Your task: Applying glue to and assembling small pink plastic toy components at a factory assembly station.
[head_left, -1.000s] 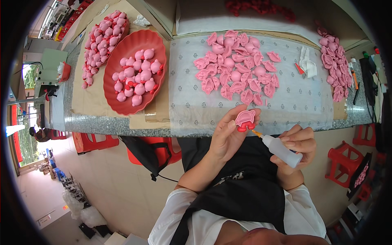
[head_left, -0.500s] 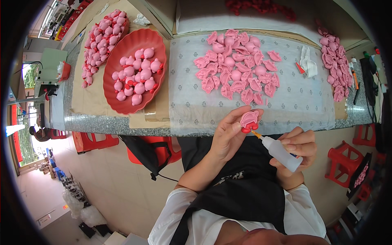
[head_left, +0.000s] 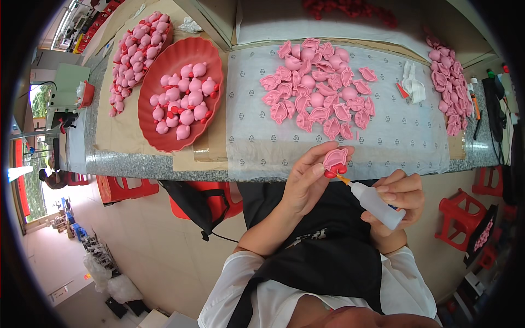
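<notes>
Between the thumb and fingers of my left hand is a pink plastic half-shell, its hollow side showing, with a red bow-shaped piece at its lower edge. My right hand grips a whitish squeeze bottle, tilted up to the left. Its thin orange tip meets the red piece, or comes very close to it. Both hands are just off the table's front edge. Loose pink half-shells lie in a heap on the printed white sheet beyond them.
A red scalloped bowl of pink round heads with red bows stands left, beside a larger pile of them. More pink shells lie far right, near a crumpled white tissue. Red stools stand on the floor.
</notes>
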The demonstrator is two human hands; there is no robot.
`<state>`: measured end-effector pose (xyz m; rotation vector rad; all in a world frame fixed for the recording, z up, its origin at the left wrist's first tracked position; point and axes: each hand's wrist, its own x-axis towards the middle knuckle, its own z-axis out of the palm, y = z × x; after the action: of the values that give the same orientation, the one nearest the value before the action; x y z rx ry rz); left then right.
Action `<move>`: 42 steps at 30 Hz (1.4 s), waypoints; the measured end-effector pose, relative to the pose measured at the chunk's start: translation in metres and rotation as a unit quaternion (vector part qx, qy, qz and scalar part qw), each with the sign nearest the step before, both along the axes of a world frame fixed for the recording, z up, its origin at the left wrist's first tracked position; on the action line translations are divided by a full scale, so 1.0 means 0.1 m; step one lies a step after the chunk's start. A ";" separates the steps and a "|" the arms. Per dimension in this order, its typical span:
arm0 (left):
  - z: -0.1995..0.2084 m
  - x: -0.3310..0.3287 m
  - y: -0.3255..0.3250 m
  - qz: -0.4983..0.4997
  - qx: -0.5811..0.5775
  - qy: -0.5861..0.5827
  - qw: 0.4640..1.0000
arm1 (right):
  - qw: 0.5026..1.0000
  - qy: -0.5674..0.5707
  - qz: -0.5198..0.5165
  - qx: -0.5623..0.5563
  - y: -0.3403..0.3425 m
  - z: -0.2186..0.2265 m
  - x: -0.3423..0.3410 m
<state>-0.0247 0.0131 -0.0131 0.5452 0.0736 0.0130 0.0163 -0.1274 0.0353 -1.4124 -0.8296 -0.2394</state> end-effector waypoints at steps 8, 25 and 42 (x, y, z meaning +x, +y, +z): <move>0.00 -0.02 -0.02 -0.004 -0.002 -0.011 1.000 | 1.000 -0.018 -0.022 0.005 0.03 0.00 0.00; -0.13 -0.03 -0.01 0.025 -0.056 -0.037 0.997 | 0.985 0.106 -0.078 0.115 -0.18 -0.04 0.27; -0.04 0.09 -0.01 0.028 0.020 -0.013 0.999 | 0.755 -0.082 -0.395 -0.517 -1.30 -0.15 2.01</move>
<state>-0.0156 0.0119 -0.0175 0.5820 0.0636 0.0762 0.2176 -0.2576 0.0205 -2.8183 -0.4139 -0.6099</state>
